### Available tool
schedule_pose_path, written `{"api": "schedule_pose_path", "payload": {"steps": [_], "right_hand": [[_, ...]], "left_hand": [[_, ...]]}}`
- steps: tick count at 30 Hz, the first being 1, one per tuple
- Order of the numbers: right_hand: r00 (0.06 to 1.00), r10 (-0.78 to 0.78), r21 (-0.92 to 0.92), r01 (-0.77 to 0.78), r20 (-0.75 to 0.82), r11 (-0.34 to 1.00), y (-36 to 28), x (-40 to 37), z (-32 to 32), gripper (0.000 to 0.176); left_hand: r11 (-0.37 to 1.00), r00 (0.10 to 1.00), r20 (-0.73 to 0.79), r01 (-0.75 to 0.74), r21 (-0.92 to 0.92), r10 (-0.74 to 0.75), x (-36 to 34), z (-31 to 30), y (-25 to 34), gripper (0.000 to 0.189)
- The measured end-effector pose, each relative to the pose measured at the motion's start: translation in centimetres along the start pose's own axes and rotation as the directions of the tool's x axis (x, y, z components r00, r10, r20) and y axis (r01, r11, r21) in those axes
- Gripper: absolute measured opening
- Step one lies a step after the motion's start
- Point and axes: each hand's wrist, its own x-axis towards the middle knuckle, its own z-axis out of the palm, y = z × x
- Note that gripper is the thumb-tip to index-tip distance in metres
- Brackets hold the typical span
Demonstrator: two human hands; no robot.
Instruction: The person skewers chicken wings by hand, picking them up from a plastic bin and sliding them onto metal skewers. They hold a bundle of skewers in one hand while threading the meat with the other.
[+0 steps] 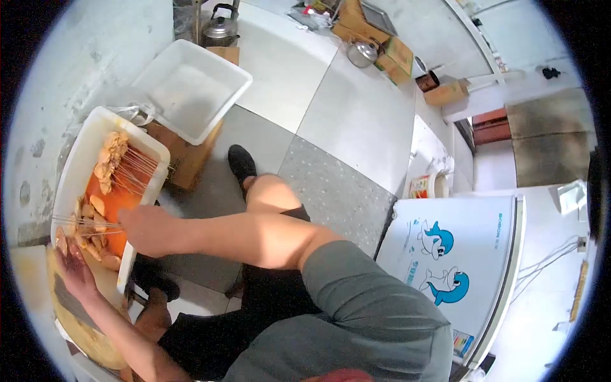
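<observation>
A white plastic tub [160, 149] stands by the wall at left, with orange-red liquid [130, 202] inside. At its far end lies a bunch of skewered meat [111, 159], its thin sticks [137, 170] fanned toward the rim. Loose-looking pale meat pieces [95, 240] lie at the near end. My right hand [149, 230] is closed round the ends of several thin skewers [95, 224], held over these pieces. Beside the tub's near corner, my left hand [76, 272] has its fingertips at a piece of meat [62, 242] and appears to grip it.
A round wooden board [95, 340] lies below the tub. Behind it, an empty-looking translucent bin [191, 89] rests by a cardboard box [184, 153]. Kettles [220, 28] and cartons [394, 60] line the back. A white fridge or freezer [449, 254] stands at right.
</observation>
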Motion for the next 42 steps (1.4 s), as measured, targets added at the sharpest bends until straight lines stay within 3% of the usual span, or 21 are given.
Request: {"api": "schedule_pose_path", "payload": {"steps": [1, 4, 6, 7, 9, 10, 13, 14, 15, 16, 17, 18, 19, 20, 22, 28, 33, 42], "right_hand": [[0.999, 0.024, 0.039, -0.025, 0.022, 0.999, -0.8, -0.1, -0.3, 0.017], [0.996, 0.022, -0.078, -0.015, 0.081, 0.997, -0.9, 0.1, -0.8, 0.016], [0.998, 0.004, -0.06, 0.0, 0.062, 0.998, -0.3, 0.5, -0.1, 0.017], [0.999, 0.003, -0.057, 0.0, 0.048, 0.998, 0.0, 0.7, -0.1, 0.017], [1.0, 0.024, 0.019, -0.024, 0.0, 1.0, -0.1, 0.3, -0.5, 0.018], [0.999, 0.039, 0.062, -0.038, -0.025, 0.997, -0.1, 0.0, -0.8, 0.018], [0.981, -0.191, -0.186, 0.181, -0.04, 0.966, 1.0, 0.3, 0.4, 0.018], [0.996, -0.016, -0.173, 0.031, 0.085, 0.984, 0.5, 0.4, -0.4, 0.017], [0.979, -0.123, -0.056, 0.115, -0.163, 0.992, 1.3, 0.1, 0.6, 0.017], [1.0, -0.006, -0.014, 0.005, -0.008, 1.0, -0.7, -0.3, -2.2, 0.017], [0.996, 0.045, -0.096, -0.038, 0.074, 0.995, -0.7, 0.2, -2.1, 0.022], [0.997, 0.071, 0.023, -0.072, 0.032, 0.997, -0.6, 0.4, -1.7, 0.02], [0.995, 0.095, 0.074, -0.093, -0.027, 0.993, -0.3, 0.5, -1.1, 0.02], [0.996, 0.08, 0.074, -0.076, -0.045, 0.994, -0.2, 0.4, -1.0, 0.019], [0.997, 0.039, 0.016, -0.038, -0.066, 0.999, -0.5, 0.4, -1.0, 0.019], [0.997, 0.041, 0.058, -0.037, -0.07, 0.998, 0.0, 0.7, 0.4, 0.012], [0.998, 0.064, 0.102, -0.061, -0.025, 0.993, 0.1, 0.6, 1.1, 0.012], [0.992, 0.116, 0.224, -0.125, 0.053, 0.966, 0.9, 0.3, 1.8, 0.018]], "left_hand": [[0.998, 0.985, 0.164, 0.054, -0.038, -0.047, 1.3, -3.7, 0.1, 0.048], [0.998, 0.992, 0.12, 0.049, -0.05, -0.043, 0.0, -1.4, 0.3, 0.045], [0.999, 1.0, -0.01, -0.023, 0.028, 0.023, -0.3, -0.1, 0.0, 0.044], [0.997, 0.974, -0.213, -0.082, -0.013, 0.078, -1.1, 3.2, -0.2, 0.043], [0.99, 0.988, 0.155, 0.001, -0.138, 0.02, 0.1, 0.5, 0.1, 0.041], [0.981, 0.942, 0.336, 0.062, -0.182, 0.003, 0.7, -0.9, 0.0, 0.04], [0.99, 0.989, 0.135, 0.07, -0.124, -0.053, 0.3, -0.5, -0.9, 0.035], [0.987, 0.997, 0.063, 0.061, -0.151, -0.052, -0.3, -0.6, -1.2, 0.033], [0.983, 0.999, -0.01, 0.049, -0.177, -0.051, -1.1, -0.8, -1.4, 0.03], [0.996, 1.0, 0.015, 0.015, -0.086, -0.014, 0.1, -5.4, -2.8, 0.024], [0.959, 0.986, 0.055, -0.164, 0.229, 0.155, -0.7, -2.4, -3.3, 0.019], [0.998, 0.979, -0.2, 0.047, 0.037, -0.038, -2.7, 3.2, -1.3, 0.019], [0.999, 0.978, -0.206, 0.039, 0.013, -0.035, -2.6, 3.3, -1.5, 0.021], [0.998, 0.993, -0.116, 0.003, 0.059, 0.004, -2.5, 3.5, -1.5, 0.019], [0.998, 0.974, -0.228, 0.03, 0.063, -0.015, -2.5, 5.5, -0.8, 0.019], [0.999, 0.958, -0.288, 0.016, 0.05, -0.001, -2.2, 5.8, -0.3, 0.022], [0.999, 0.975, -0.222, -0.035, -0.001, 0.034, -2.6, 5.5, 0.6, 0.031], [0.985, 0.963, -0.257, -0.118, -0.13, 0.081, -2.4, 4.8, 0.8, 0.029]]}}
